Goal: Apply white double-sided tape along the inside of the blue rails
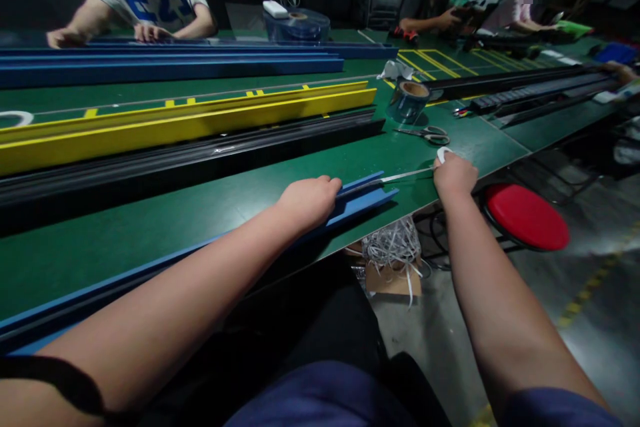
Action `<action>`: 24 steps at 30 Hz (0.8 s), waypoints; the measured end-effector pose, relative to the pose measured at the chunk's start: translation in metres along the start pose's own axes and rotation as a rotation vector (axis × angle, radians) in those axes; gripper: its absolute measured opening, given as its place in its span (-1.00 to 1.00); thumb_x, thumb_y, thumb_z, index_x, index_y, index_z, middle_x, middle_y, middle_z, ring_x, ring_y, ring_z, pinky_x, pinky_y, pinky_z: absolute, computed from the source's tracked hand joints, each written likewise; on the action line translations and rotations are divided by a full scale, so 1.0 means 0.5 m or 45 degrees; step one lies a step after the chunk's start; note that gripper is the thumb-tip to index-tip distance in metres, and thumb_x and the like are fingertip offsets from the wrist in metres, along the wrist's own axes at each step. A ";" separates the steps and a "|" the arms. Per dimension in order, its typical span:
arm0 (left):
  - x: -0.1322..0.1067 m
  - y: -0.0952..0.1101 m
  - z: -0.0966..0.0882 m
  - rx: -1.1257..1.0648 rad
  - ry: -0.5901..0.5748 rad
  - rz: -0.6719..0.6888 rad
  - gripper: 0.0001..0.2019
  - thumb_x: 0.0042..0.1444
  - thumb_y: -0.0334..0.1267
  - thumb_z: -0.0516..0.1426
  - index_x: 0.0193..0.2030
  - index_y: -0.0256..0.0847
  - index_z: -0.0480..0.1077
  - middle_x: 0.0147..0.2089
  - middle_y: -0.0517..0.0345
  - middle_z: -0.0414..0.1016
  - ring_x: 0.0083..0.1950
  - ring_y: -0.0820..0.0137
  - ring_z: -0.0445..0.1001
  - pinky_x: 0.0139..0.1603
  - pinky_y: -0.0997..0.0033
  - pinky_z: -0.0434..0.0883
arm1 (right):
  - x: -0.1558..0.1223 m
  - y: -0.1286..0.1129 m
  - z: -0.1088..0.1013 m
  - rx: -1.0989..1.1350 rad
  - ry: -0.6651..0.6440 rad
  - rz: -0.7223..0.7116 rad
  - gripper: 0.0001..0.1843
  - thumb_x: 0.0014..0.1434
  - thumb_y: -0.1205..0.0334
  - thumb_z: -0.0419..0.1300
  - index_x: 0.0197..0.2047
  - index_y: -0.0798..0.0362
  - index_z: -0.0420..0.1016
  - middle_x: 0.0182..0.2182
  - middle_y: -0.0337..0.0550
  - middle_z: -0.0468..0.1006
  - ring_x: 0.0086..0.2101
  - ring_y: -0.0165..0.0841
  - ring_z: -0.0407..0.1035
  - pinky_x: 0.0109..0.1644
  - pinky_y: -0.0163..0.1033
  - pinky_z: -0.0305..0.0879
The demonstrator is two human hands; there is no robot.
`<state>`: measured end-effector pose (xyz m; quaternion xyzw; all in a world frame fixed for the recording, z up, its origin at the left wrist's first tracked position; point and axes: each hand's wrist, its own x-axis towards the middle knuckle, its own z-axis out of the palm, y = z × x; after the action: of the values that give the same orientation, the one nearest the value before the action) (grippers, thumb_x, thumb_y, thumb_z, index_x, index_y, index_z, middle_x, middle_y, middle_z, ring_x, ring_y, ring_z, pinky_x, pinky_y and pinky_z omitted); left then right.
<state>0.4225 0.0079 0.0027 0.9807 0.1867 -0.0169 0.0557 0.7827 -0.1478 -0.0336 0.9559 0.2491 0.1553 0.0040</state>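
Note:
A long blue channel [367, 203] lies along the near table edge, its open side up, running off at the lower left. My left hand [310, 201] is closed over it near its right end, fingertips hidden inside. From the channel's end a narrow strip of tape [407, 176] stretches taut to the right. My right hand [455, 175] grips the white tape roll [443, 155], which shows only in part above the fingers. Just beyond that hand lie scissors [431, 135] with dark handles.
Yellow channels [300, 110], black strips [225, 153] and blue channels [175, 70] lie across the green table [240, 197]. A clear tape roll [409, 101] stands behind the scissors. Below are a box of tangled strips [393, 277] and a red stool [525, 217]. Other people sit opposite.

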 end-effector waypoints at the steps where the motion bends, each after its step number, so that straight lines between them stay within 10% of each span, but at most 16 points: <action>1: -0.002 0.001 0.000 -0.002 0.008 -0.001 -0.77 0.40 -0.28 -0.02 0.05 -0.21 0.42 -0.01 -0.08 0.60 -0.11 0.11 0.65 -0.21 0.24 0.51 | 0.002 0.003 0.004 0.010 0.005 0.002 -0.68 0.50 0.09 0.11 0.06 0.09 0.60 -0.14 0.12 0.60 -0.14 -0.06 0.49 -0.03 -0.10 0.26; 16: -0.009 0.024 -0.024 -0.008 -0.100 -0.044 -0.79 0.45 -0.32 -0.01 0.06 -0.30 0.41 -0.05 -0.14 0.55 -0.01 0.05 0.64 -0.08 0.16 0.57 | 0.024 0.036 0.033 0.238 0.072 -0.027 -0.57 0.43 -0.05 0.07 -0.07 0.11 0.61 -0.24 0.13 0.52 -0.16 0.02 0.46 0.03 0.11 0.41; 24: 0.000 0.013 -0.008 0.000 -0.047 0.015 -0.77 0.45 -0.27 0.01 0.07 -0.28 0.42 -0.03 -0.13 0.58 -0.05 0.06 0.65 -0.15 0.19 0.56 | 0.041 0.032 0.049 0.323 0.042 -0.091 -0.32 0.25 0.07 0.22 0.37 0.14 0.37 0.06 0.25 0.54 0.06 0.14 0.46 0.27 0.32 0.29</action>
<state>0.4248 0.0022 0.0073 0.9813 0.1798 -0.0345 0.0591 0.8144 -0.1504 -0.0493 0.9365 0.3009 0.1381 -0.1156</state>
